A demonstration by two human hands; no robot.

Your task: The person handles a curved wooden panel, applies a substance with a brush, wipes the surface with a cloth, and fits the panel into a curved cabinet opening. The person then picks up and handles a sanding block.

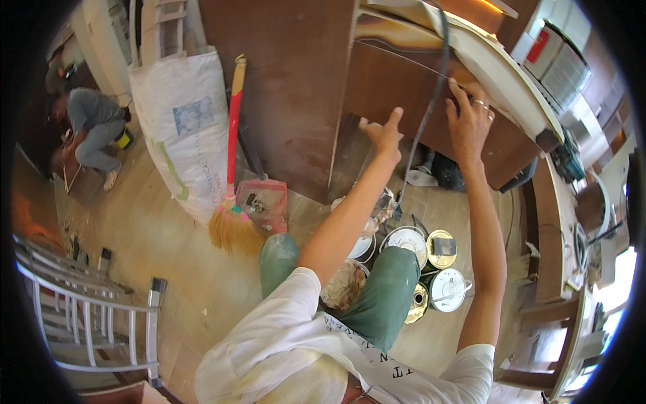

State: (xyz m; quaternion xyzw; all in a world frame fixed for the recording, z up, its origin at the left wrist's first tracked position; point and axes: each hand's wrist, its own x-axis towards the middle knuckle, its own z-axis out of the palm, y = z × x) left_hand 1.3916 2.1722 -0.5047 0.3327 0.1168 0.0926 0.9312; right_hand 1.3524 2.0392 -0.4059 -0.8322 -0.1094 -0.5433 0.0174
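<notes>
My left hand point(383, 137) reaches forward with thumb and fingers apart, holding nothing that I can see. It hovers before the lower edge of a brown board point(404, 84), just left of a hanging dark cable point(428, 111). To the right of the cable, my right hand point(471, 121) is raised against the same board, fingers spread and fingertips at its upper edge. Rings show on that hand. Above the board lies a curved cream sheet point(481, 50). Whether the left fingers touch the board, I cannot tell.
Paint cans point(447, 289) stand on the floor by my knees. A tall brown panel point(276, 87), a white sack point(182, 128), a red-handled broom point(234, 135) and a dustpan point(266, 205) are to the left. An aluminium ladder point(101, 323) is near left; another person point(97, 121) crouches far left.
</notes>
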